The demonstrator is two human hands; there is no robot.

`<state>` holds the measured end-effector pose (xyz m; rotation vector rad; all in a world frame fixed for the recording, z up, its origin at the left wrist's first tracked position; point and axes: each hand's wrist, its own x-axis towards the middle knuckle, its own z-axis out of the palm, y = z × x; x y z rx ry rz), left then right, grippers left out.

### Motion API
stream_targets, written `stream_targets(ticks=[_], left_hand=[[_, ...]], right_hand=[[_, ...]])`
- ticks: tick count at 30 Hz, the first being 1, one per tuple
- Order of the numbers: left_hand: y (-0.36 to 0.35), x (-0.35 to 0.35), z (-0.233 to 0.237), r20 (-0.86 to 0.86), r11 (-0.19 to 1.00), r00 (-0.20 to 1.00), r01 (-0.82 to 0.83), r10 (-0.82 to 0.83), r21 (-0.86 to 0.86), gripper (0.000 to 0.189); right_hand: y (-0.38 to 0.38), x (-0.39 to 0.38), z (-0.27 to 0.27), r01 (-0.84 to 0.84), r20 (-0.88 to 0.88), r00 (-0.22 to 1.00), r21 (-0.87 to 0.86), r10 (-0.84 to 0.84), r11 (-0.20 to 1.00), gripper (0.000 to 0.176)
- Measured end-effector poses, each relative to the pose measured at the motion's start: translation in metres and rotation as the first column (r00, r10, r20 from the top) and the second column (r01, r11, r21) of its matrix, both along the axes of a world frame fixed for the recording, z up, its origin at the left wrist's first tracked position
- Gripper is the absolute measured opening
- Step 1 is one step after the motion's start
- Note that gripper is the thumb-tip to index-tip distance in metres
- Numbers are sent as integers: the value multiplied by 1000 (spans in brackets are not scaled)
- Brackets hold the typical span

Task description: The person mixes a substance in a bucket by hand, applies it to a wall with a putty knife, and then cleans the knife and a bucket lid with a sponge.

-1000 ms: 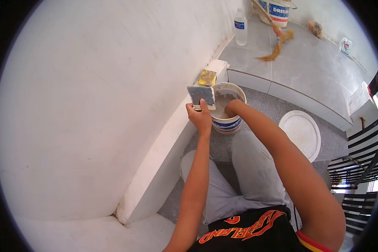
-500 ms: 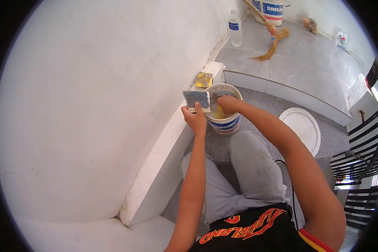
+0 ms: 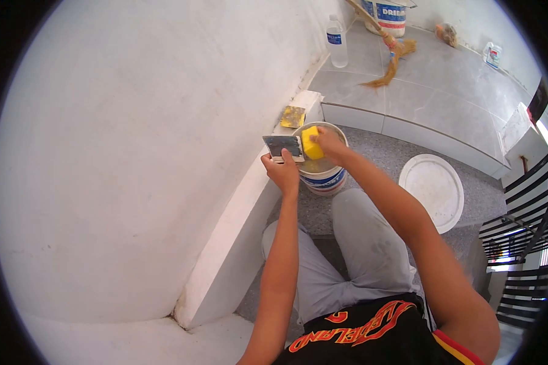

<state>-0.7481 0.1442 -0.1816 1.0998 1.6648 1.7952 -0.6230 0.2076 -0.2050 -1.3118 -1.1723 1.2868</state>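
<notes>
My left hand (image 3: 281, 173) grips a flat, dark grey putty spreader (image 3: 282, 146) with a pale edge, thumb laid on its face, just left of the bucket's rim. Over the mouth of a white and blue bucket (image 3: 326, 181), my right hand (image 3: 330, 146) is closed on a bright yellow putty spreader (image 3: 311, 142). The two spreaders are close together, edge to edge. Greyish, cloudy material shows inside the bucket below. Another yellow spreader (image 3: 293, 116), smeared grey, lies on the white ledge (image 3: 231, 225) behind the left hand.
A round white lid (image 3: 432, 193) lies on the speckled floor to the right. On the tiled step (image 3: 432, 100) are a clear bottle (image 3: 337, 48), a straw broom (image 3: 393, 61), another bucket (image 3: 388, 18) and a small container (image 3: 492, 55). Black railings (image 3: 523, 237) stand at right.
My right hand has lifted the yellow spreader up out of the bucket, bringing it beside the dark one. My left hand has barely moved, its spreader tilting slightly.
</notes>
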Motion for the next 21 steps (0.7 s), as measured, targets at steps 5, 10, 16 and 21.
stream_targets(ticks=[5, 10, 16, 21], left_hand=[[0, 0, -1, -115, 999, 993, 33, -35, -20, 23], [-12, 4, 20, -295, 996, 952, 86, -77, 17, 21], [-6, 8, 16, -136, 988, 979, 154, -152, 7, 22], [0, 12, 15, -36, 978, 982, 188, -185, 90, 24]], right_hand=[[-24, -18, 2, 35, -19, 999, 28, -34, 999, 25], [-19, -29, 10, 194, 233, 949, 103, -213, 976, 33], [-10, -41, 10, 399, 265, 885, -12, -382, 917, 37], [-4, -32, 14, 329, 296, 899, 30, -323, 944, 42]])
